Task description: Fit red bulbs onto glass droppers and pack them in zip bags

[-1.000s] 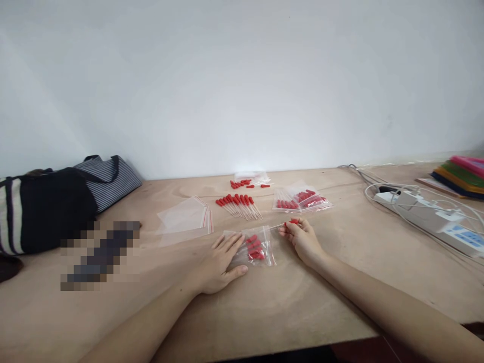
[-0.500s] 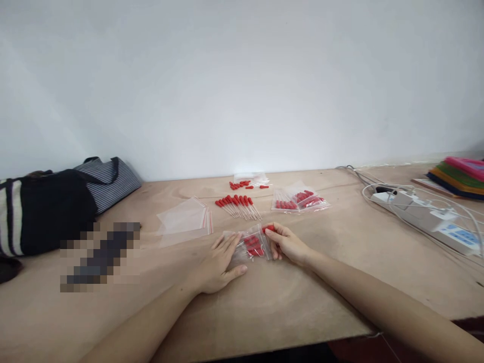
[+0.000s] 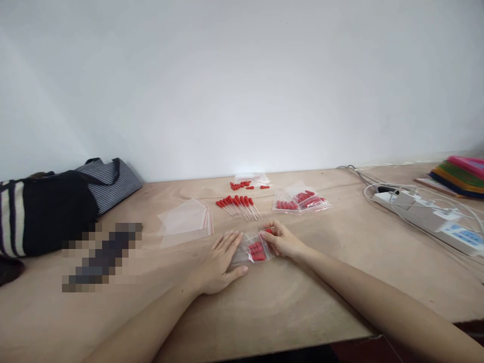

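A clear zip bag [image 3: 244, 256] with several red rubber-like pieces [image 3: 257, 251] inside lies flat near the middle of the table. My left hand [image 3: 223, 262] rests on the bag's left part, palm down, fingers spread. At the bag's right end, by its opening, my right hand [image 3: 282, 239] pinches a red piece [image 3: 268, 231], partly hidden by the fingers. Behind the hands is a row of red-topped droppers [image 3: 238, 202] with thin pale stems. Filled bags [image 3: 300, 202] lie to the right of the row, and flat clear bags [image 3: 185, 219] to its left.
Loose red pieces [image 3: 240, 185] and another clear bag [image 3: 253, 178] lie near the wall. On the right are a power strip [image 3: 434, 219] with cables and a colourful stack [image 3: 459, 176]. At left sit a black bag [image 3: 56, 209], a striped bag [image 3: 113, 184] and a pixelated dark object [image 3: 102, 257].
My right hand has moved slightly left with the red piece, closer to the bag's mouth. The pieces inside the bag have shifted a little. My left hand has stayed nearly still.
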A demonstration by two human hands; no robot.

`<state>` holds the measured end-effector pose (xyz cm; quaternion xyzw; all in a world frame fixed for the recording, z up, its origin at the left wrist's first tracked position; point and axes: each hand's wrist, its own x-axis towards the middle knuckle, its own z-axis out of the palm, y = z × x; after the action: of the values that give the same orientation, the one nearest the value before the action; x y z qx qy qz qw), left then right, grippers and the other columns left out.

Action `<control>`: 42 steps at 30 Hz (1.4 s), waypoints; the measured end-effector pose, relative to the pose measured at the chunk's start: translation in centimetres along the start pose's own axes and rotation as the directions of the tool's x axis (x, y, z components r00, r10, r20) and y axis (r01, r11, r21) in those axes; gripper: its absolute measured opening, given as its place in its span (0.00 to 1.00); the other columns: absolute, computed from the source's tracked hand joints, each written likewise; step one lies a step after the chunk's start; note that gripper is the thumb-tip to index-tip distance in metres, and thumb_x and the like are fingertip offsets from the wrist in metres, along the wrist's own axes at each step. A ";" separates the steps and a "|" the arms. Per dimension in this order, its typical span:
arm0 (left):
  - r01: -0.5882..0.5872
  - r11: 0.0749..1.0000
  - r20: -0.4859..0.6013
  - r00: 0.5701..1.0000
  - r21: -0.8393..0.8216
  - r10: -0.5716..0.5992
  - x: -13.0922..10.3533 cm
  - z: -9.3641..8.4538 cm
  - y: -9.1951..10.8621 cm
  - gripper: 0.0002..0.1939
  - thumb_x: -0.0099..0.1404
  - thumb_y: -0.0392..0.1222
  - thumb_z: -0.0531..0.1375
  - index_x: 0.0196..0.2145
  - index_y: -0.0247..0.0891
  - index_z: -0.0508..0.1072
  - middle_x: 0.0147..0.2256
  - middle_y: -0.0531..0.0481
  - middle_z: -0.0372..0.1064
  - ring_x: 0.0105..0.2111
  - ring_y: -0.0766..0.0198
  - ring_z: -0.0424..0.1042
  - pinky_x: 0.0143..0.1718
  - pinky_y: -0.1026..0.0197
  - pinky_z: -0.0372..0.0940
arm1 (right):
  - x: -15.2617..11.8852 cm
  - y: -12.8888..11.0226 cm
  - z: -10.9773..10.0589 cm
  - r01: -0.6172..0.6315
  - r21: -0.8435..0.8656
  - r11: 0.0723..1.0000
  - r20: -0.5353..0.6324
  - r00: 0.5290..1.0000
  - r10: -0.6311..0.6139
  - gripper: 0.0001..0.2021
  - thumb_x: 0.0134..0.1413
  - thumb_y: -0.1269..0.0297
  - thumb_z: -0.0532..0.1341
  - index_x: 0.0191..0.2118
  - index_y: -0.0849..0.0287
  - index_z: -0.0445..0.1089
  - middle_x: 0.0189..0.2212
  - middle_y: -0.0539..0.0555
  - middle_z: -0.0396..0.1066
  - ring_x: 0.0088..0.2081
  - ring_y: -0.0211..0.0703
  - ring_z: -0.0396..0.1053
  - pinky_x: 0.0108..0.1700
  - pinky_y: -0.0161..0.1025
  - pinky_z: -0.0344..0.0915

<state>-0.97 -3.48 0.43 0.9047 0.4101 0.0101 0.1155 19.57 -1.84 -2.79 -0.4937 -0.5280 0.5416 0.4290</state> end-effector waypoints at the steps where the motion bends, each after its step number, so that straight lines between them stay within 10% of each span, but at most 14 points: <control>1: -0.001 1.000 -0.005 1.000 -0.003 0.001 0.0 0.1 -0.1 0.37 0.60 0.59 0.42 0.59 0.33 0.39 0.60 0.41 0.37 0.59 0.53 0.35 0.56 0.48 0.41 | 0.0 0.0 0.0 -0.011 -0.006 1.000 -0.019 1.000 0.010 0.10 0.47 0.59 0.56 0.32 0.57 0.53 0.09 0.37 0.55 0.07 0.27 0.48 0.09 0.25 0.41; 11: -0.007 1.000 0.000 1.000 -0.005 0.007 0.1 0.2 -0.1 0.38 0.60 0.60 0.42 0.59 0.30 0.39 0.60 0.39 0.36 0.59 0.54 0.35 0.57 0.50 0.39 | 0.1 0.0 -2.1 -0.089 0.139 0.986 0.275 0.960 0.048 0.17 0.45 0.58 0.56 0.40 0.59 0.53 0.08 0.39 0.58 0.10 0.33 0.57 0.11 0.26 0.50; 27: -0.006 1.000 -0.002 1.000 -0.011 0.006 0.0 0.1 0.0 0.37 0.60 0.60 0.42 0.59 0.32 0.38 0.60 0.41 0.37 0.59 0.53 0.36 0.56 0.48 0.41 | 0.4 -0.2 0.0 -0.039 -0.108 0.993 -0.056 0.998 0.033 0.10 0.41 0.61 0.60 0.30 0.63 0.71 0.07 0.43 0.59 0.08 0.28 0.53 0.09 0.25 0.50; 35: -0.038 0.999 0.010 0.999 0.025 0.037 0.1 -0.1 0.1 0.37 0.61 0.59 0.41 0.59 0.32 0.36 0.60 0.41 0.37 0.59 0.54 0.36 0.57 0.49 0.40 | 2.2 -0.4 0.5 -0.122 -0.248 0.961 -0.130 0.987 0.091 0.14 0.36 0.60 0.64 0.14 0.61 0.61 0.06 0.44 0.56 0.08 0.28 0.52 0.08 0.26 0.46; 39: -0.029 0.999 0.023 0.999 0.027 0.028 0.1 -0.1 0.0 0.37 0.61 0.59 0.40 0.59 0.32 0.36 0.60 0.42 0.35 0.59 0.54 0.34 0.57 0.49 0.39 | 2.5 -0.1 -0.1 -0.036 -0.349 0.936 -0.066 0.998 0.014 0.10 0.42 0.60 0.60 0.20 0.61 0.65 0.09 0.45 0.57 0.10 0.30 0.54 0.12 0.28 0.51; 42: -0.057 0.998 0.028 0.998 0.029 0.056 0.1 0.0 -0.2 0.35 0.62 0.59 0.40 0.59 0.35 0.36 0.60 0.45 0.34 0.59 0.56 0.33 0.57 0.49 0.37 | 2.2 0.0 -1.5 0.202 -0.481 0.853 -0.081 0.959 -0.273 0.05 0.39 0.68 0.62 0.28 0.61 0.69 0.19 0.49 0.65 0.20 0.32 0.61 0.21 0.30 0.58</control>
<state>-1.04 -3.24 0.41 0.9177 0.3826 -0.0053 0.1072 20.74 0.59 -2.85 -0.5515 -0.6671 0.3035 0.3985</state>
